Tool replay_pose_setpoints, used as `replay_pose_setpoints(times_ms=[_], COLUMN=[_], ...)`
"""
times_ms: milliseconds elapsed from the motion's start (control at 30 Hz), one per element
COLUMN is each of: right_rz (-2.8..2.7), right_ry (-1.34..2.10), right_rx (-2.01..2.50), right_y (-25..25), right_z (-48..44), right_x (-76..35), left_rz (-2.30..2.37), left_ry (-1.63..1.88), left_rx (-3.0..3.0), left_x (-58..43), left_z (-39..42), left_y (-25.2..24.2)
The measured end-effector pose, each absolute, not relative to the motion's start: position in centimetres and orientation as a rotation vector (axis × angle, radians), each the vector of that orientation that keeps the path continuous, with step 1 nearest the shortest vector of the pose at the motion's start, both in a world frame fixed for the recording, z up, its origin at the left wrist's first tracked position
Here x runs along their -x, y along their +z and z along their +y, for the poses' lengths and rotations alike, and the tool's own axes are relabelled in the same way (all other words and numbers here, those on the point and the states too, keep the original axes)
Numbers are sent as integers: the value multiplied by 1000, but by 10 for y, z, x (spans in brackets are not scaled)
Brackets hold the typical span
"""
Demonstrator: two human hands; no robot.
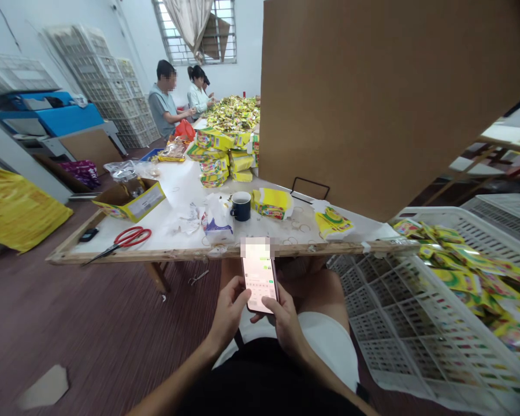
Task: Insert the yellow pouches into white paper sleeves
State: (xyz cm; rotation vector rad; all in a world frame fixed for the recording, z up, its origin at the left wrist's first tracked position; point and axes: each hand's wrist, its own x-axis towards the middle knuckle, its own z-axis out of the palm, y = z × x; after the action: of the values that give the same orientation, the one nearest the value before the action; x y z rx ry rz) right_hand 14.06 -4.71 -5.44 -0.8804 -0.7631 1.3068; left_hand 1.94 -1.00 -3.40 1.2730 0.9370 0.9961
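Note:
I hold a phone (259, 277) upright over my lap, below the near edge of the table (125, 251). My left hand (229, 312) wraps its left side, thumb resting on the lit screen. My right hand (286, 325) grips the right side, thumb also on the screen. Both hands are closed round the phone. On the table just beyond stand a dark mug (241, 206) and yellow packets (272, 203).
Red-handled scissors (123, 240) and an open carton (130, 199) lie at the table's left. A big cardboard sheet (381, 98) stands at right. A white crate (442, 323) with yellow packets sits right of my knees. Three people work at the table's far end.

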Motion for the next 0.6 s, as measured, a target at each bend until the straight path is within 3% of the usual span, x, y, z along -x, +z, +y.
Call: replay_pose_setpoints(times_ms=[600], right_rz=[-747], right_ry=[1244], right_rx=[1010], right_y=[-51], right_z=[-47], right_x=[-139], left_rz=[926], left_ry=[989], left_rx=[-1257], left_x=[-21], left_z=[-12], left_y=[-28])
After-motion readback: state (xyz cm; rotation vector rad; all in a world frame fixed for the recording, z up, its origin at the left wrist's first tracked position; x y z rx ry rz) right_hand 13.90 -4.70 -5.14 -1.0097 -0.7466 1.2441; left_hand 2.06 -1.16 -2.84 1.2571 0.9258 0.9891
